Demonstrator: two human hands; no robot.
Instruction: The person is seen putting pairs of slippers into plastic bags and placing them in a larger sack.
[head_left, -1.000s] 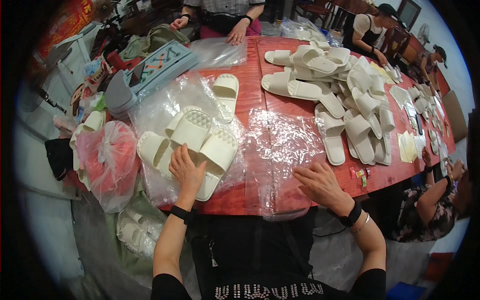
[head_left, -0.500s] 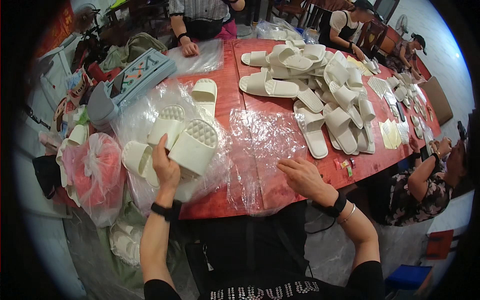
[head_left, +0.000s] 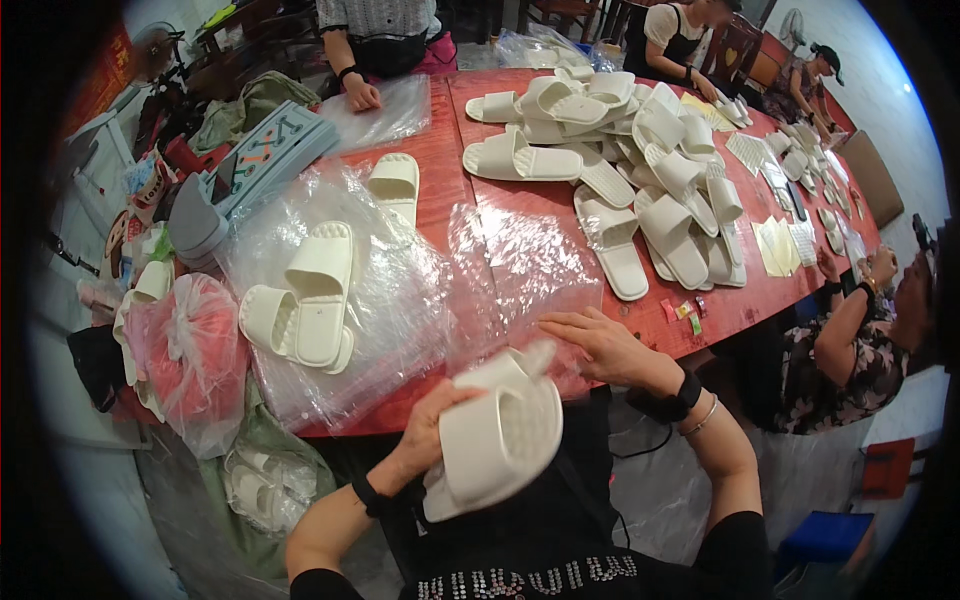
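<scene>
My left hand [head_left: 435, 425] is closed round a pair of off-white slippers [head_left: 500, 440], which I hold tilted in front of my body at the table's near edge. They are blurred by motion, and their far end is close to my right fingers. My right hand [head_left: 615, 350], fingers stretched leftward, is at the near part of a clear plastic bag [head_left: 525, 255] and seems to pinch its film; the thumb is partly hidden. Left of the bag, more slippers [head_left: 322, 300] lie on a stack of clear plastic bags [head_left: 400, 300], with a single slipper [head_left: 393, 185] behind them.
A large heap of off-white slippers [head_left: 655, 150] covers the table's far middle. Small coloured packets [head_left: 685, 312] lie near the right edge. At left are a grey-blue machine [head_left: 265, 150] and a tied bag of pink things [head_left: 200, 350]. Other people sit or stand around the red table [head_left: 440, 140].
My left hand has lifted the slippers off the plastic stack and brought them right and toward my body. My right hand has stayed beside the clear bag. The view has shifted slightly.
</scene>
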